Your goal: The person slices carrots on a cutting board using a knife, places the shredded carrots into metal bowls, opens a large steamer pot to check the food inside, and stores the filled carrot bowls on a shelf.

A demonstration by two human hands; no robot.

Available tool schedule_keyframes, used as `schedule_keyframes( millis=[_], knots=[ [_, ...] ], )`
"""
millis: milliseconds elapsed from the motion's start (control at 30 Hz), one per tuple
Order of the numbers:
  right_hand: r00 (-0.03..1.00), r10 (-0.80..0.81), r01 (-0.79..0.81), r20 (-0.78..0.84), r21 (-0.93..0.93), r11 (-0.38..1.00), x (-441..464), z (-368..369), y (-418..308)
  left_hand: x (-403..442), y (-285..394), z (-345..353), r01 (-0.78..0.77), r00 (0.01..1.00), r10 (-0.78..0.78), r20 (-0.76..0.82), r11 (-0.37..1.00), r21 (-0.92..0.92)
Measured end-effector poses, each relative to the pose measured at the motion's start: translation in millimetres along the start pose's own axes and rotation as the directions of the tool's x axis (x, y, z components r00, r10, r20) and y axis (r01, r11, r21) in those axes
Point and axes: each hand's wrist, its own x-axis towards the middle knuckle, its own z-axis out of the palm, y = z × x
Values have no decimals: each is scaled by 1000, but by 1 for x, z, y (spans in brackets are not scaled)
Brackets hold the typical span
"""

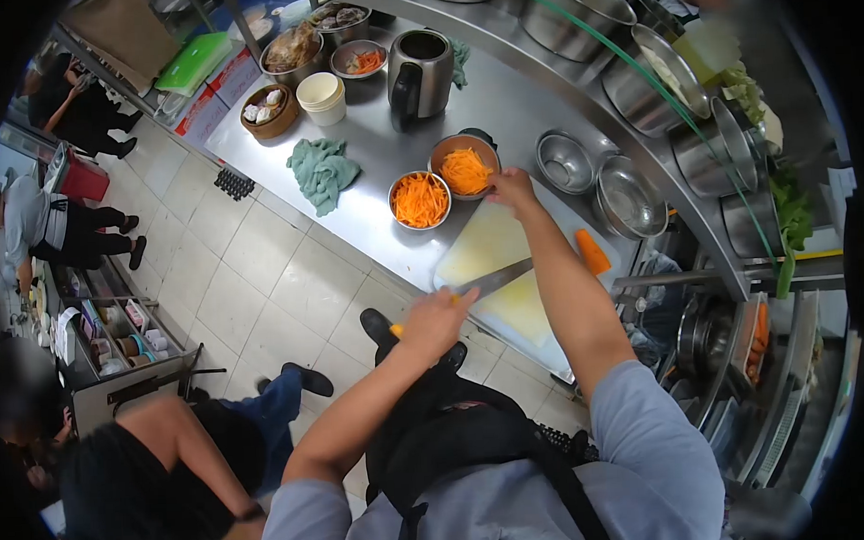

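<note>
My left hand (432,324) is closed round the yellow handle of a kitchen knife (502,278), whose blade points across the white cutting board (478,232). At the board's far edge, the fingers of my right hand (514,189) are closed at the rim of a metal bowl (439,156) of shredded carrot (466,171). Beside it stands a second metal bowl (393,212), also filled with carrot shreds (419,200). A cut piece of carrot (593,252) lies on the board, right of my right forearm.
Two metal bowls (566,162) (631,198) sit right of the board. A steel pitcher (420,75), green cloth (322,172), stacked tubs (321,100) and bamboo steamer (269,112) stand on the steel table (370,144). A shelf of pots (654,81) overhangs it. Other people (163,470) are at left.
</note>
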Motion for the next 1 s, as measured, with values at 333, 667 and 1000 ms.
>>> schedule_keyframes(
  millis=[333,667,1000],
  knots=[
    [994,-92,66,59,339,938,-114,-52,-42,113,22,-68,-234,950,215,-226,971,-58],
    [976,-218,205,23,252,946,-144,33,-56,189,-78,-105,-364,931,354,85,919,151],
    [731,-568,536,-377,-197,821,-164,96,-57,166,-115,-90,-379,913,366,-182,924,-43]
  ],
)
